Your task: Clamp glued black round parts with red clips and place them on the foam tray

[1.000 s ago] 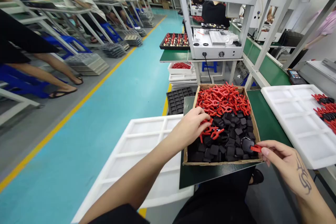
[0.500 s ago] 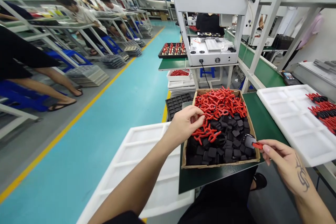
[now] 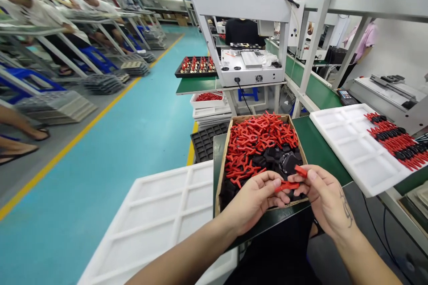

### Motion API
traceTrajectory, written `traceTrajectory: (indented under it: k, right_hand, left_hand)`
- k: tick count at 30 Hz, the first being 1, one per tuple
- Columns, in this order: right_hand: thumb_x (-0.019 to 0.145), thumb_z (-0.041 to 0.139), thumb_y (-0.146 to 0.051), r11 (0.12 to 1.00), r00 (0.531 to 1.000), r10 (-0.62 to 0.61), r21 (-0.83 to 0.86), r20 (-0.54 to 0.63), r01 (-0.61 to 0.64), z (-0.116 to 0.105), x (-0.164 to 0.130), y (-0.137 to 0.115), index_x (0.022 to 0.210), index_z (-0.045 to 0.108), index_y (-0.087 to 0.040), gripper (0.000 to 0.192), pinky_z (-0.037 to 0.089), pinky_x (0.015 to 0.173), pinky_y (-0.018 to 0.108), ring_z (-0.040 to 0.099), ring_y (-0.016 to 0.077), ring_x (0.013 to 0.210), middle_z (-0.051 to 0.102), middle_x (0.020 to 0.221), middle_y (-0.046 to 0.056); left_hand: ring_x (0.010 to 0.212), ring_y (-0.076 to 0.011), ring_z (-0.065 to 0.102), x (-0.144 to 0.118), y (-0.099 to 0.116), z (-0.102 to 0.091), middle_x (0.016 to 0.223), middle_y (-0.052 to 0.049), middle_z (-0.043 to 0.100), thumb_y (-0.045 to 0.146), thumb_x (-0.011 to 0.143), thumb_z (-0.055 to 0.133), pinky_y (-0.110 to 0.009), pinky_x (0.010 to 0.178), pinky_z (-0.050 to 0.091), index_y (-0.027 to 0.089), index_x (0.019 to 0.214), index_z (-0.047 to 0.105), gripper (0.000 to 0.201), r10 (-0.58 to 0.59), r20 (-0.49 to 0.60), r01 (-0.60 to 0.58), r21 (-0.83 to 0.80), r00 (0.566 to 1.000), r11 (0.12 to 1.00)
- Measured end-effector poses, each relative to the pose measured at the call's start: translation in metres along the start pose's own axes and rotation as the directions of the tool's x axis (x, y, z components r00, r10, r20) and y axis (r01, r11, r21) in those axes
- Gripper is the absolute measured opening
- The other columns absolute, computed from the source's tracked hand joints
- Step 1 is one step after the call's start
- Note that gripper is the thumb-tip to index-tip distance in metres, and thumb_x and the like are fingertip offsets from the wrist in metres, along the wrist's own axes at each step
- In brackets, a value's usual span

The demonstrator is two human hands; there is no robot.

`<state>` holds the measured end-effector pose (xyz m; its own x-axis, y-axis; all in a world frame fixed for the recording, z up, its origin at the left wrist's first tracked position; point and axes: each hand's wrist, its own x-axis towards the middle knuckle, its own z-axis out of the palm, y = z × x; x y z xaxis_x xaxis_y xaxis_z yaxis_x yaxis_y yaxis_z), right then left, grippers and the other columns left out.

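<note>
Over the front of a cardboard box (image 3: 219, 187), my two hands meet. My left hand (image 3: 259, 193) pinches a small red plastic clip (image 3: 284, 186) between thumb and fingers. Its far end reaches the fingertips of my right hand (image 3: 323, 191). Between the right thumb and index finger is another red clip (image 3: 301, 170), with a shiny dark rounded piece (image 3: 288, 162) at its tip. Behind the hands, the box holds a heap of red clips (image 3: 261, 131) at the back and black square pads (image 3: 272, 156) toward the front, partly covered by my hands.
At right, a white divided tray (image 3: 347, 142) bears rows of red clips with black pieces (image 3: 397, 138). Another white tray (image 3: 157, 213) lies at lower left. A white bench machine (image 3: 250, 71) stands ahead, beside a black tray (image 3: 195, 71). Co-workers sit along the left benches.
My left hand has drawn back from the red heap with a clip and moved toward the right hand. The right hand has come inward over the box. The view has turned right.
</note>
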<state>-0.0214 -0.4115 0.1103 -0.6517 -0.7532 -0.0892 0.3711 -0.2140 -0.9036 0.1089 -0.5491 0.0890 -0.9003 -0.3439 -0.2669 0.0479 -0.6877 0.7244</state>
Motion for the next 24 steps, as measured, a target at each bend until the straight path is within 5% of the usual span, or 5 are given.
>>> traceTrajectory:
  k: [7, 24]
  right_hand:
    - [0.09, 0.088, -0.048, 0.999, 1.0, 0.016, 0.036, 0.018, -0.017, -0.004, -0.004, 0.004, 0.104, 0.082, -0.022, 0.03, 0.067, 0.072, 0.033, 0.078, 0.02, 0.077, 0.084, 0.092, 0.007]
    - [0.09, 0.088, -0.045, 0.999, 0.999, 0.038, -0.017, 0.028, -0.037, -0.024, -0.007, 0.01, 0.107, 0.083, -0.022, 0.029, 0.069, 0.079, 0.036, 0.081, 0.0207, 0.075, 0.085, 0.098, 0.007]
  left_hand:
    - [0.075, -0.0194, 0.077, -0.002, -0.003, -0.001, 0.091, -0.013, 0.081, 0.058, 0.087, 0.086, -0.028, 0.069, 0.058, 0.01, 0.113, 0.078, 0.055, 0.021, 0.098, -0.025, 0.04, 0.995, 0.999]
    - [0.068, -0.0168, 0.073, 0.0, -0.004, -0.004, 0.078, -0.009, 0.079, 0.052, 0.085, 0.09, -0.028, 0.069, 0.056, 0.01, 0.104, 0.081, 0.047, 0.013, 0.142, -0.051, 0.27, 0.99, 0.961]
